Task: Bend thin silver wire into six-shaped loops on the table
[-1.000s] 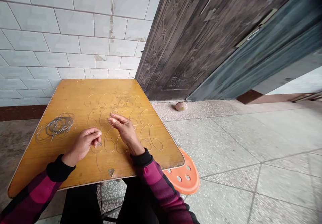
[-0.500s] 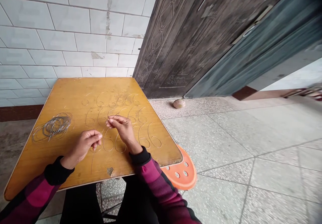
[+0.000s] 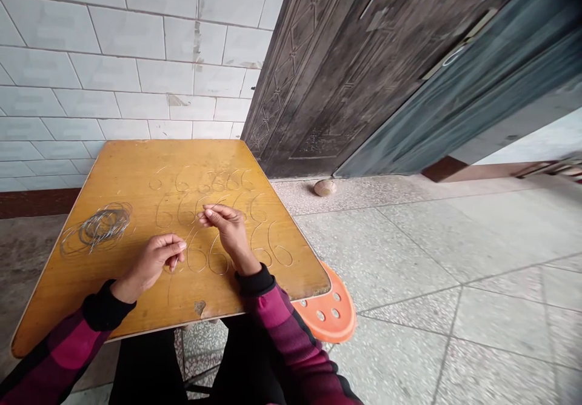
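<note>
My left hand (image 3: pixel 152 262) is closed in a pinch on a thin wire piece (image 3: pixel 184 244) low over the wooden table (image 3: pixel 127 162). My right hand (image 3: pixel 230 232) pinches the other end of the same wire, fingertips pointing left. Between the two hands the wire runs slanted. Under and around the hands lie several bent wire loops (image 3: pixel 277 247) shaped like sixes, laid in rows on the tabletop. A tangled coil of wire (image 3: pixel 97 228) rests to the left of my left hand.
An orange plastic stool (image 3: pixel 330 311) sticks out from under the table's right corner. A white tiled wall stands behind the table, a dark wooden door (image 3: pixel 345 65) to its right. A small round stone (image 3: pixel 324 187) lies on the floor by the door.
Both hands have stayed on the wire with only slight shifts; my right hand's fingertips moved a little to the right. The camera view drifted slightly.
</note>
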Available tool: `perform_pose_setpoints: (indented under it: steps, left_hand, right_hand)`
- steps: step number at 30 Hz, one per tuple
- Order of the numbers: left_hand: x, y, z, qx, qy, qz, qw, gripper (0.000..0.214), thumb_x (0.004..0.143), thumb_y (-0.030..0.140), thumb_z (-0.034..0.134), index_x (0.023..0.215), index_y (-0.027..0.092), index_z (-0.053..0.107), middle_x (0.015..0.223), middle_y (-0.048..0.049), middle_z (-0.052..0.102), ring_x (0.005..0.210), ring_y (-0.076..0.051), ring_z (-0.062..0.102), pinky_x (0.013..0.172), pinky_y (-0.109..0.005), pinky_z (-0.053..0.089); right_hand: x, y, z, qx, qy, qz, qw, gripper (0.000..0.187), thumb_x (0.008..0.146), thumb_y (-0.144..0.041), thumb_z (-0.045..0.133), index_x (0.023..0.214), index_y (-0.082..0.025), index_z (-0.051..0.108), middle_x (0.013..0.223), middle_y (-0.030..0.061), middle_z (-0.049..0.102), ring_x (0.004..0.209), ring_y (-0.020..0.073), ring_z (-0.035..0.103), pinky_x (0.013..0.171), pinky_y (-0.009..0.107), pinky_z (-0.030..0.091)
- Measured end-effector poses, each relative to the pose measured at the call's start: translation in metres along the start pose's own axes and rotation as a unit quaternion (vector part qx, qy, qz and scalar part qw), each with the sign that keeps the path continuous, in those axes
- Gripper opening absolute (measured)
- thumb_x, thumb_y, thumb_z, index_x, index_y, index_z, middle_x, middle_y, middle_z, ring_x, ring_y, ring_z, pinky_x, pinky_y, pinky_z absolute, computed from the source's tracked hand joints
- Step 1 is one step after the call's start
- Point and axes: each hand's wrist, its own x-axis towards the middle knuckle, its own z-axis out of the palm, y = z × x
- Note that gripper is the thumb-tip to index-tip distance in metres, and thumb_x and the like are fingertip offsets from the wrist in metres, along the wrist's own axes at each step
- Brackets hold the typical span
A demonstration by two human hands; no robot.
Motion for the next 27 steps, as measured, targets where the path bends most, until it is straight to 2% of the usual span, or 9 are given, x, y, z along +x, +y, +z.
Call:
perform_pose_setpoints:
  steps: [3,6,12,18,23,27]
  left_hand:
    - [-0.001,0.001,0.000,-0.020,-0.013,-0.021,1.000,0.025,0.073,0.036,0.067,0.066,0.014,0.060,0.060,-0.0001,0.058,0.045,-0.007,0.043,0.045,-0.021,0.033]
    - [-0.001,0.001,0.000,-0.029,0.001,-0.013,1.000,0.024,0.074,0.035,0.068,0.067,0.014,0.060,0.061,-0.0003,0.059,0.047,-0.006,0.043,0.046,-0.020,0.033]
    - [0.001,0.001,-0.001,-0.033,0.018,0.018,0.999,0.023,0.075,0.036,0.067,0.070,0.014,0.063,0.060,-0.0001,0.059,0.048,-0.007,0.043,0.046,-0.020,0.033]
    - [0.001,0.002,-0.001,0.005,0.025,0.033,0.999,0.024,0.075,0.037,0.066,0.069,0.014,0.064,0.060,-0.0009,0.060,0.049,-0.008,0.045,0.047,-0.022,0.035]
    - [0.002,0.000,-0.002,0.024,0.041,0.046,0.998,0.023,0.076,0.036,0.065,0.069,0.015,0.064,0.060,-0.0010,0.060,0.048,-0.008,0.045,0.047,-0.022,0.034]
    - [0.002,-0.001,-0.003,0.040,0.045,0.057,0.997,0.022,0.075,0.035,0.065,0.065,0.015,0.061,0.058,-0.0004,0.059,0.047,-0.008,0.044,0.047,-0.022,0.034]
  right_hand:
    - [0.002,-0.001,-0.002,0.017,0.016,-0.007,1.000,0.018,0.069,-0.034,0.076,0.082,-0.023,0.074,0.076,0.0018,0.074,0.064,0.0128,0.066,0.065,0.028,0.053]
    - [0.000,0.003,0.001,0.017,0.000,0.005,1.000,0.016,0.071,-0.034,0.075,0.082,-0.023,0.074,0.077,0.0016,0.073,0.065,0.0120,0.065,0.064,0.026,0.052]
    - [-0.010,0.021,0.017,0.001,-0.131,0.081,0.988,0.018,0.067,-0.035,0.078,0.078,-0.021,0.074,0.069,-0.0003,0.071,0.059,0.0100,0.062,0.058,0.023,0.049]
    - [-0.009,0.024,0.016,0.035,-0.084,0.087,0.992,0.015,0.069,-0.032,0.077,0.079,-0.021,0.073,0.074,0.0005,0.073,0.060,0.0091,0.062,0.053,0.020,0.046]
    - [-0.012,0.025,0.020,0.031,-0.106,0.114,0.987,0.015,0.066,-0.030,0.079,0.077,-0.022,0.074,0.063,-0.0022,0.069,0.054,0.0078,0.058,0.049,0.018,0.044]
    - [-0.011,0.024,0.020,0.044,-0.092,0.118,0.988,0.016,0.063,-0.030,0.081,0.073,-0.021,0.074,0.064,-0.0013,0.070,0.053,0.0077,0.057,0.049,0.019,0.044]
